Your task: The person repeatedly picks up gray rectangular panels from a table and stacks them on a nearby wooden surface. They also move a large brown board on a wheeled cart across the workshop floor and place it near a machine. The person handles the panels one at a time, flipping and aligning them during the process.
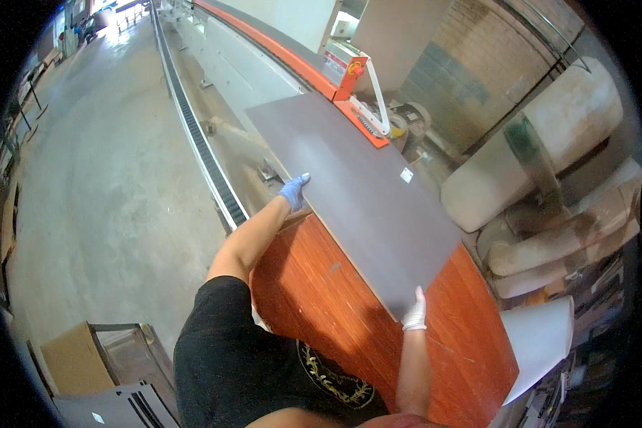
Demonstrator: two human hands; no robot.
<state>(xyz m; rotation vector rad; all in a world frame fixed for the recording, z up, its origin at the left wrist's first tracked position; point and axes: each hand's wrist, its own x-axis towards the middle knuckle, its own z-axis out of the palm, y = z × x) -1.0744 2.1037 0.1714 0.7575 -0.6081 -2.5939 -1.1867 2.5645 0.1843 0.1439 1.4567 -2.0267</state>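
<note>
A long flat grey panel [357, 192] with a small white label [406, 175] lies slantwise over a red-brown wood-grain table [321, 285]. My left hand [293, 192], in a blue glove, grips the panel's left long edge, thumb on top and fingers hidden below. At the near end, my right hand [415, 312], in a white glove, holds the corner with its thumb up along the edge; its other fingers are mostly out of sight. The panel's far part meets the orange guide plate [364, 125] of a long machine [242, 53].
A black conveyor track [200, 135] with pale rails runs along the machine's left side, beside a grey concrete floor [114, 178]. Dusty ducts [535, 157] and a motor [410, 118] stand at the right. Several boards [114, 406] lean at the lower left.
</note>
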